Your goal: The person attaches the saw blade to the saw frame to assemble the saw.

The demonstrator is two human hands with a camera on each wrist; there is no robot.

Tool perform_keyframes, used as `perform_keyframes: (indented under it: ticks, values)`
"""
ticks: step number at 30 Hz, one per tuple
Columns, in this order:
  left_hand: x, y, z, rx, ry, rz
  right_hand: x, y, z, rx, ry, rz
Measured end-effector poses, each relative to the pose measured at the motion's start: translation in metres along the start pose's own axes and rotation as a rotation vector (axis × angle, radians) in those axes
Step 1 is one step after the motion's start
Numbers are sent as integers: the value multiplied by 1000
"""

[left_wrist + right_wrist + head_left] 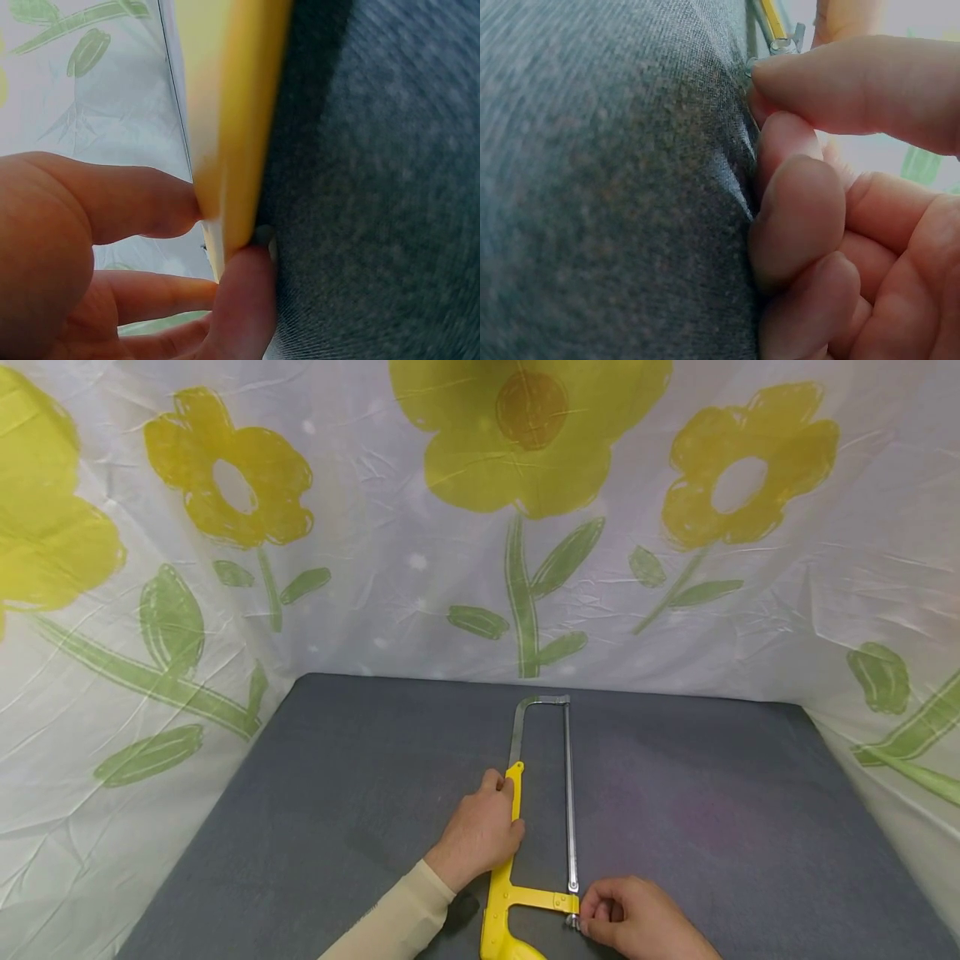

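A hacksaw (pixel 536 897) with a yellow frame and a silvery front bow lies on the dark surface, its handle toward me. Its blade (pixel 570 802) runs along the right side. My left hand (pixel 476 839) holds the frame's long yellow bar, with thumb and fingers at its edges in the left wrist view. At the near end of the blade, my right hand (pixel 637 914) pinches the small metal wing nut (pixel 572 922) between thumb and index finger. The other right fingers curl against the cloth. Part of the nut hides behind the fingertips in the right wrist view.
A dark grey cloth-covered table (pixel 360 760) spreads under the saw. White sheeting (pixel 360 593) printed with yellow flowers hangs behind and at both sides. The saw's handle runs out of the head view at the bottom edge.
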State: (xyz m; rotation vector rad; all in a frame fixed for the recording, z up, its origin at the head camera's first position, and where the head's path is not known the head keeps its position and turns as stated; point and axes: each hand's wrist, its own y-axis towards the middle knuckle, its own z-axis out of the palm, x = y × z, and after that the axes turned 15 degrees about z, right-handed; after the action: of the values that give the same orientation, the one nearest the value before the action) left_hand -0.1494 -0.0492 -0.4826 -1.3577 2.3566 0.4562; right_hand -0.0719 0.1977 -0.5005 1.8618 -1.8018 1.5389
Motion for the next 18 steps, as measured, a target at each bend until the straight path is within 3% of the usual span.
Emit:
perform_keyframes:
  ticks: [11, 18]
  values:
    - [1, 0, 0, -3, -5, 10, 2, -1, 0, -4, -6, 21]
    - [0, 0, 0, -1, 2, 0, 6, -4, 2, -19, 14, 81]
